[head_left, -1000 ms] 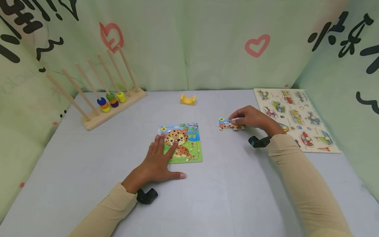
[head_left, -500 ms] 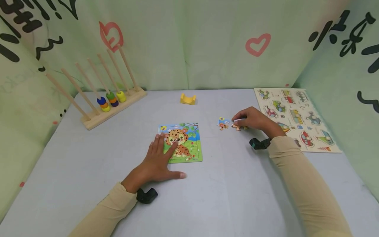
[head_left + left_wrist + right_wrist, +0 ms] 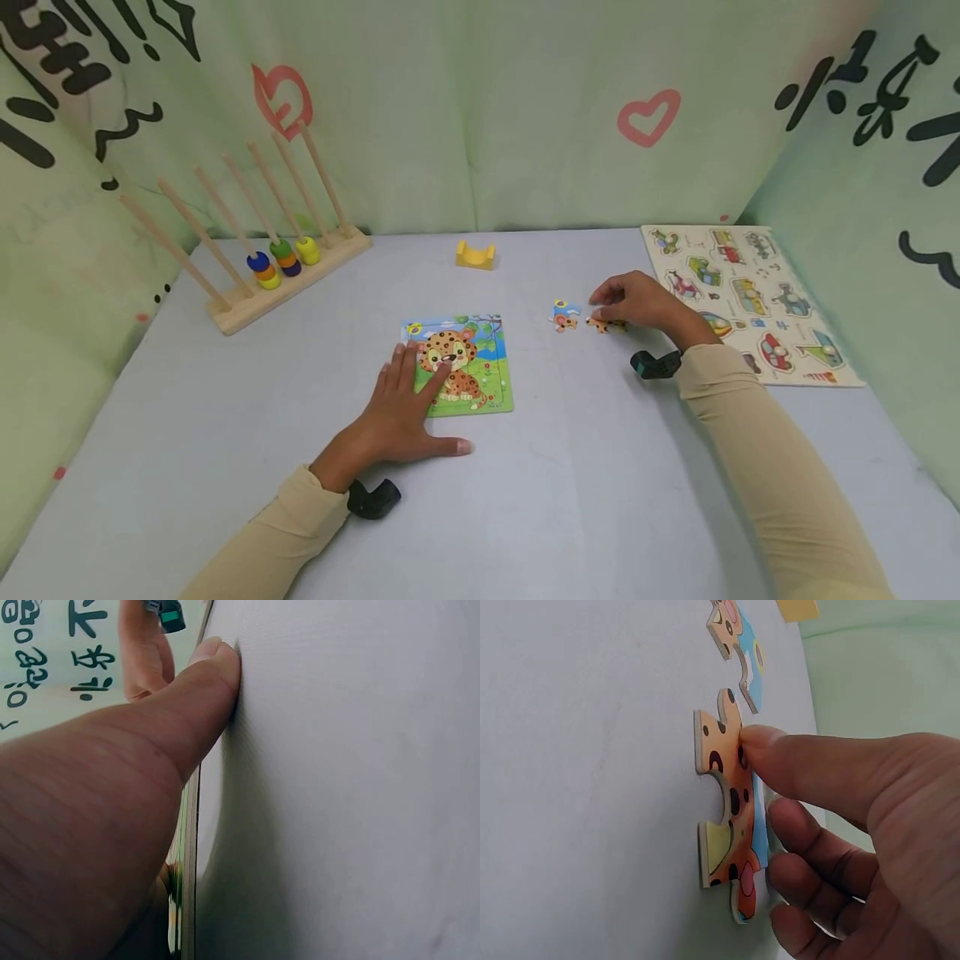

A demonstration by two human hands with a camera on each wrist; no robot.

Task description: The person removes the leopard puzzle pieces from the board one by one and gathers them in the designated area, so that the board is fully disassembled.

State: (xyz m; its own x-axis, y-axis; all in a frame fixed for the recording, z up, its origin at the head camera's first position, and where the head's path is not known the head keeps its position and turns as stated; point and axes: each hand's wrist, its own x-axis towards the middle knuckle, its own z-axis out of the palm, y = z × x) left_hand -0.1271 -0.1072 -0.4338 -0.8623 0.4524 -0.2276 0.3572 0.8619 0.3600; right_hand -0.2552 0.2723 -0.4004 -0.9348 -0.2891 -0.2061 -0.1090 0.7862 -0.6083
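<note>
My left hand (image 3: 401, 417) lies with straight, spread fingers over the left side of a leopard jigsaw puzzle (image 3: 487, 375). Its thumb rests on the white cloth below the puzzle, as the left wrist view also shows. To the right, my right hand (image 3: 637, 302) is at a spotted orange puzzle piece (image 3: 731, 787) on the table. The thumb presses on the piece's face and the curled fingers (image 3: 810, 825) sit at its far edge. Another puzzle piece (image 3: 566, 316), blue with an orange spotted part, lies just left of this hand, apart from it.
A wooden peg abacus (image 3: 300, 283) with a few coloured beads stands at the back left. Near the back edge sits a yellow curved block (image 3: 476, 255). A wooden picture board (image 3: 738, 333) lies at the right, partly behind the right forearm. Curtains enclose the table.
My right hand has shifted slightly right, exposing the blue piece and part of the spotted one. The left hand stays on the leopard puzzle.
</note>
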